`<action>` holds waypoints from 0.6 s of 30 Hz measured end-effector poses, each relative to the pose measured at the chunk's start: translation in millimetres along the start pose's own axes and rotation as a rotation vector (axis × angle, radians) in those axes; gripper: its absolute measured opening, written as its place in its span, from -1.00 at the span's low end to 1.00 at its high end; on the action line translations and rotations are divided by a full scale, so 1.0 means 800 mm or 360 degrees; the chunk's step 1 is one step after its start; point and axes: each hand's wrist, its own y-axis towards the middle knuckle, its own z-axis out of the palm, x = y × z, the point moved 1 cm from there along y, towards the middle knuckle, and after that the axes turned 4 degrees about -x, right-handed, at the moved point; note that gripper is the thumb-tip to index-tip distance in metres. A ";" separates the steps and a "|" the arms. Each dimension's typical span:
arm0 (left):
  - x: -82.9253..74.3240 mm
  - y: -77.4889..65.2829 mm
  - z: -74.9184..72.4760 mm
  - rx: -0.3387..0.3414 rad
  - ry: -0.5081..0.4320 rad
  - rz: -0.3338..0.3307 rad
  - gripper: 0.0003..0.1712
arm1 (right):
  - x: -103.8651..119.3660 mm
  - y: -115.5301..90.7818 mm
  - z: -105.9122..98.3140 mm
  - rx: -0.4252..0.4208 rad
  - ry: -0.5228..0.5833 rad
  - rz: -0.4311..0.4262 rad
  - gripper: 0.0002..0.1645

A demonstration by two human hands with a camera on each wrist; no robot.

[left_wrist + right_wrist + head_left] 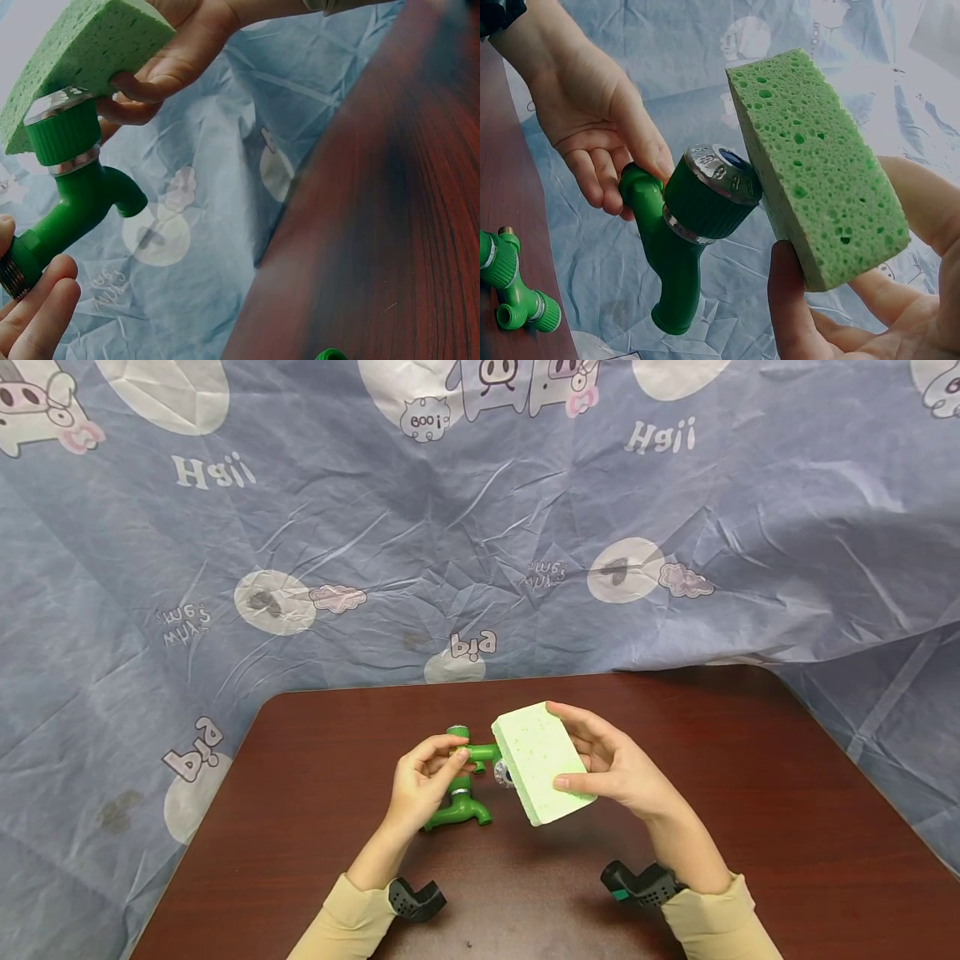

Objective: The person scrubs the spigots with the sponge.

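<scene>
A green plastic tap (660,240) with a silver-capped knob (712,195) is pinched at its threaded end by my left hand (420,781), thumb on one side and fingers on the other. My right hand (626,768) grips a pale green sponge (542,764) by its edges, thumb on the near face. In the right wrist view, the sponge's side lies right at the tap's silver cap. Both things are held up above the table. In the head view the sponge hides part of the tap's knob.
Other green taps (459,814) lie on the dark red-brown table (322,777), just behind and below my left hand. They also show at the lower left of the right wrist view. A blue patterned cloth (405,527) hangs behind the table.
</scene>
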 end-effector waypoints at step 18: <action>0.006 0.001 0.001 -0.0077 -0.0038 -0.0053 -0.77 | 0.007 -0.002 0.008 -0.0121 0.0031 0.0063 -0.01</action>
